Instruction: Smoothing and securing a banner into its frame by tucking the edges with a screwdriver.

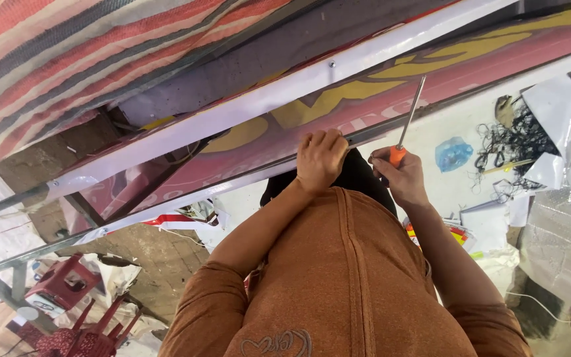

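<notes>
**Screwdriver raised beside the banner frame**

While the left hand (320,158) curls shut over the lower edge of the red-and-yellow banner (365,106), the right hand (401,175) is clamped on an orange-handled screwdriver (406,125), its shaft tilted up across the banner face. Judged from this, fastening is under way; seating the tip needs care. Behind: white frame rail (246,106), striped tarpaulin (67,53), red plastic stools (64,284), littered floor (444,125).

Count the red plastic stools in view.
2 at least: one red stool at lower left, another below it at the bottom edge, cut off by the frame; more may be hidden.
</notes>
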